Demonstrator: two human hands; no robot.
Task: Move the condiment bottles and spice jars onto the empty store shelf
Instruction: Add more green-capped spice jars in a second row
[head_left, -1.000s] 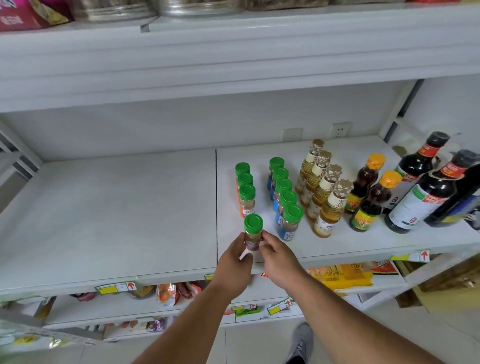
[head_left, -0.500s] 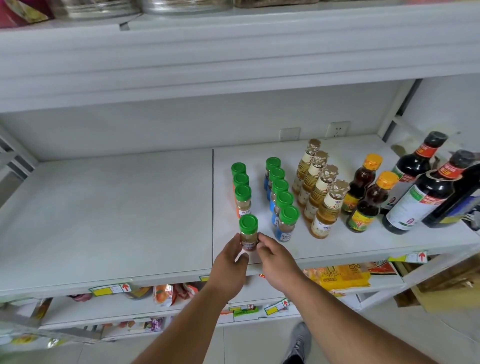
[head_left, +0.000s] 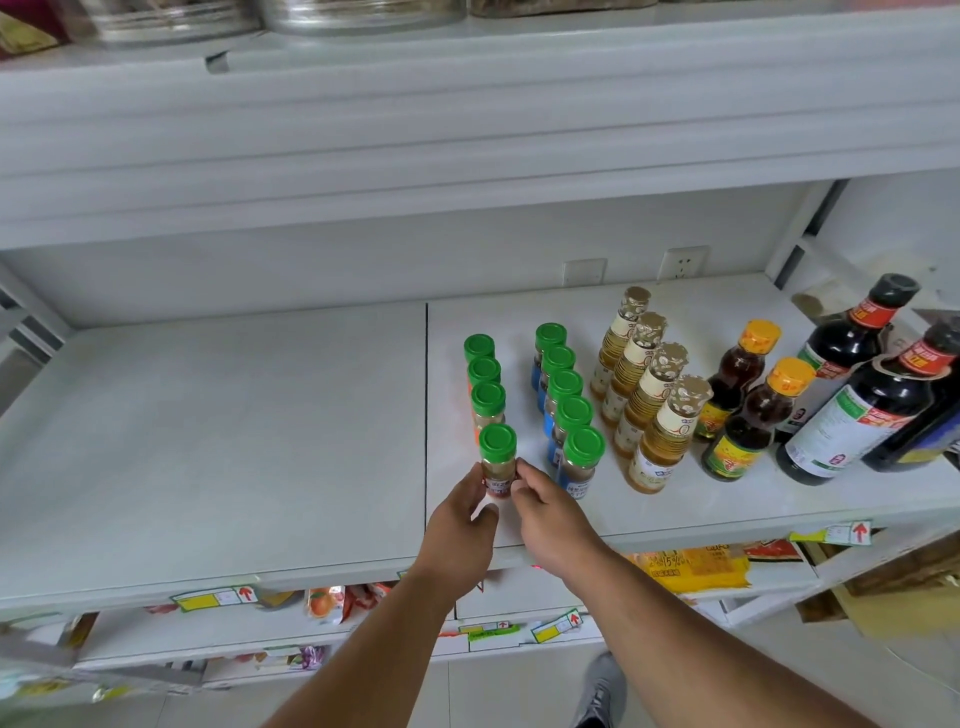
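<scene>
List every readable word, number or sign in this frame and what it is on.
"15%": yellow packet on the lower shelf, partly blurred.
Red up arrow: shelf-edge tags.
Big "0": oil bottle label.
Spice jar, dark bottle and orange-cap bottle labels: too blurred to read.

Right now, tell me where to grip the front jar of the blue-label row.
Pinch the front blue-label jar at its glass body below the green cap, coming from the shelf's front edge. It stands upright; the jar behind crowds its back, and hands busy the left.
</scene>
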